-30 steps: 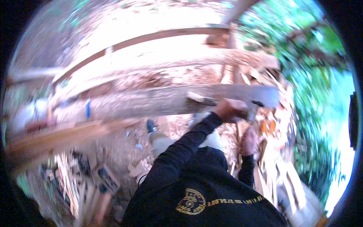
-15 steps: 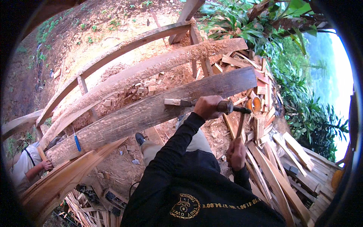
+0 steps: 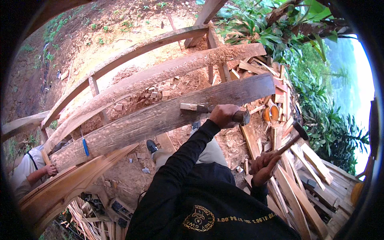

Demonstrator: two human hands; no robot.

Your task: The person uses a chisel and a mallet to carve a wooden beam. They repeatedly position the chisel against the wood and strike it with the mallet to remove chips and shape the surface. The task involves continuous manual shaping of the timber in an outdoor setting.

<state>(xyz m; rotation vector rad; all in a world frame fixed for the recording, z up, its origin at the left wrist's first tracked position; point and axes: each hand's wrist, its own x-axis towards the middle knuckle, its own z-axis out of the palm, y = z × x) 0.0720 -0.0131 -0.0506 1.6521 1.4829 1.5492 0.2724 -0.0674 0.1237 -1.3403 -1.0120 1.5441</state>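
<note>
My left hand (image 3: 224, 115) grips a chisel (image 3: 241, 117) by its thick handle, low over a long grey plank (image 3: 160, 115). The chisel's blade points left and meets a short pale wood block (image 3: 189, 107) at the plank; whether the block is part of it I cannot tell. Out to the right, my right hand (image 3: 264, 166) is closed round the handle of a hammer (image 3: 301, 130). The hammer's dark head is raised up and right, apart from the chisel. A blue-handled tool, like a screwdriver (image 3: 85, 147), lies across the plank's left part.
A co-worker's hand (image 3: 51, 170) touches the plank's far left end. Beyond the plank runs a curved beam (image 3: 152, 73) strewn with shavings. Wood offcuts (image 3: 294, 200) pile up on my right, near a round orange object (image 3: 270, 113). Carved boards (image 3: 80, 180) lie at the lower left.
My right hand has swung the hammer right and away from the chisel's handle end. My left hand keeps the chisel at the same place on the plank. The whole view has shifted slightly.
</note>
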